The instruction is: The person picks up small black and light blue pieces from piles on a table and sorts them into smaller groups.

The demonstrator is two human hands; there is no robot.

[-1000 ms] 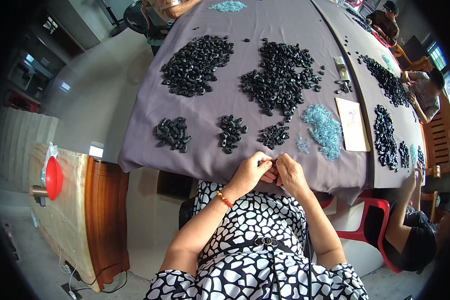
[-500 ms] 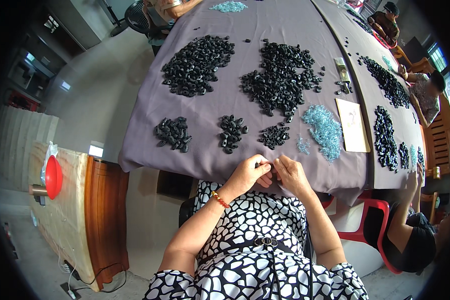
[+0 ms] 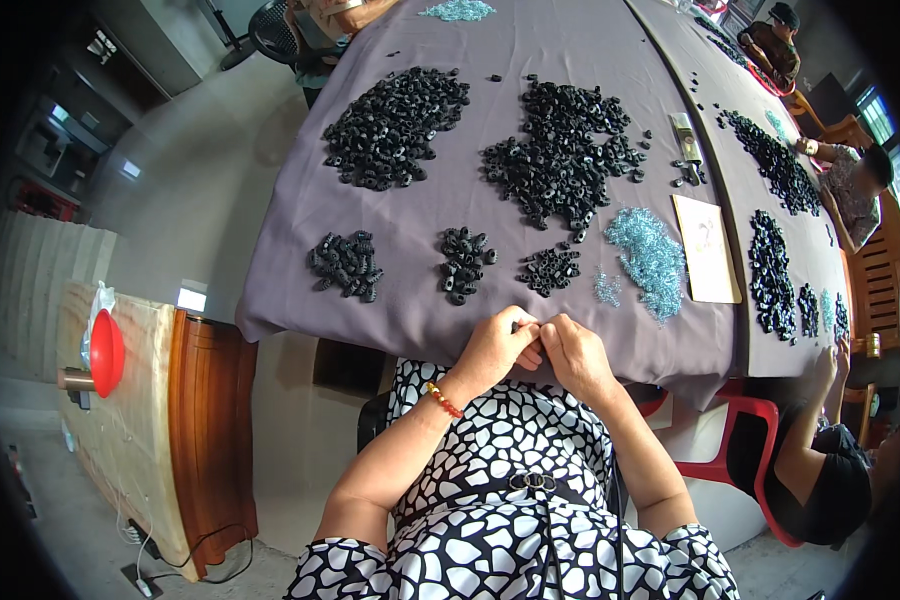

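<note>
Grey-purple cloth (image 3: 410,320) covers a long worktable in a workshop, its near edge hanging above the lap of a seated person in a black-and-white patterned dress. At that edge the left hand (image 3: 495,350), a red bead bracelet (image 3: 443,400) on its wrist, and the right hand (image 3: 575,355) meet fingertip to fingertip, both narrowed to a pinch on a small dark part (image 3: 517,326) that barely shows between them. The work appears to be at the joining or fitting stage; the next move would call for a steady, fine grip from both hands. The part is too small and too hidden to tell its long axis or which way it points. Just beyond lie three small heaps of black ring-shaped pieces (image 3: 462,262), with a spread of pale blue pieces (image 3: 650,258) and a cream card (image 3: 707,248) to the right. Farther off sit two large black piles (image 3: 565,150). At far right, other people work along the same table.
</note>
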